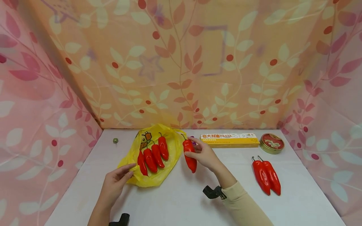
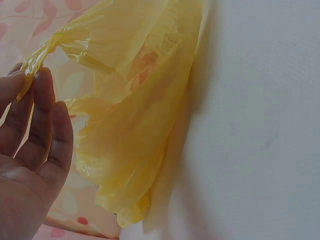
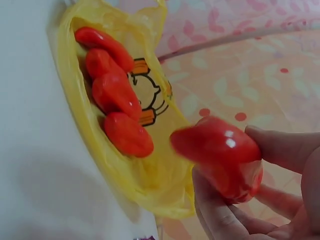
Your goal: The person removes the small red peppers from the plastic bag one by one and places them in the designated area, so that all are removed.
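My left hand (image 1: 114,183) pinches the edge of a yellow plastic bag (image 1: 174,149) at its near left side. In the left wrist view, a gathered strip of the bag (image 2: 37,62) runs between thumb and fingertips. Several red peppers (image 1: 150,160) lie side by side on the bag, within its opening in the right wrist view. My right hand (image 1: 207,157) holds another red pepper (image 1: 189,153) just right of the bag, thumb on one side and fingers on the other. Its tip points down toward me in the head view.
Two red peppers (image 1: 266,175) lie together at the right of the white table (image 1: 181,207). Behind them stand a yellow and white pasta box (image 1: 230,141) and a round tin (image 1: 272,143). A small green round thing (image 1: 115,140) sits at the back left. Patterned cloth (image 1: 181,62) walls the table.
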The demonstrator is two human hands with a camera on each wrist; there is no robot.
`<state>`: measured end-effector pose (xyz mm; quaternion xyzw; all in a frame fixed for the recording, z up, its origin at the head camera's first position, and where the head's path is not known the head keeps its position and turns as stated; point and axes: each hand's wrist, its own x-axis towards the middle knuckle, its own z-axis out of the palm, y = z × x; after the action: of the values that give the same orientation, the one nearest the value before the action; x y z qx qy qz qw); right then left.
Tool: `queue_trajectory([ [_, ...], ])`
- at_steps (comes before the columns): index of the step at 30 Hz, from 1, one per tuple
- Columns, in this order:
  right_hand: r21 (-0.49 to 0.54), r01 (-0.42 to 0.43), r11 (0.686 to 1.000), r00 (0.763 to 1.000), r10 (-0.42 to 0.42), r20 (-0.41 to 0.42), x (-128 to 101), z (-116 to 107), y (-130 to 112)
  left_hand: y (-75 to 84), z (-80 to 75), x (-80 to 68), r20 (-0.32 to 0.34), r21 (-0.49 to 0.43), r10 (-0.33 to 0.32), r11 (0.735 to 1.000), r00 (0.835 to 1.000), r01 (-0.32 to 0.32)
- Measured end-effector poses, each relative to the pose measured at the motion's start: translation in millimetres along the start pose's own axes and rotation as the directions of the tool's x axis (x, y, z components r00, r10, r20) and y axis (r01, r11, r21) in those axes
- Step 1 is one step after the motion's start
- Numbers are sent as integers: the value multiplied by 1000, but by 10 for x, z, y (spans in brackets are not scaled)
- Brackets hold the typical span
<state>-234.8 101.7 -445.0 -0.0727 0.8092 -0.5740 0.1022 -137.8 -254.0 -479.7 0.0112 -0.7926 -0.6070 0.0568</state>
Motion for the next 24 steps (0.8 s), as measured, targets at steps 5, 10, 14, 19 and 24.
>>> queue_trajectory([
  [5,-56,-11,998,999,9,-44,-49,-126,57,8,-3,-6,-1,-4,-8,1000,1000,8],
  [10,-108,-40,993,995,29,-94,-105,-259,123,2,-8,5,2,-5,-24,1000,1000,24],
  [14,-111,-76,991,993,65,-99,-153,-387,165,8,-4,3,0,0,-29,1000,1000,29],
  [19,-107,-86,990,993,77,-89,-217,-563,211,25,3,-2,-1,5,-41,999,999,41],
  [24,-83,-82,993,995,77,-61,-280,-748,251,24,6,-2,-1,5,-47,999,999,47],
])
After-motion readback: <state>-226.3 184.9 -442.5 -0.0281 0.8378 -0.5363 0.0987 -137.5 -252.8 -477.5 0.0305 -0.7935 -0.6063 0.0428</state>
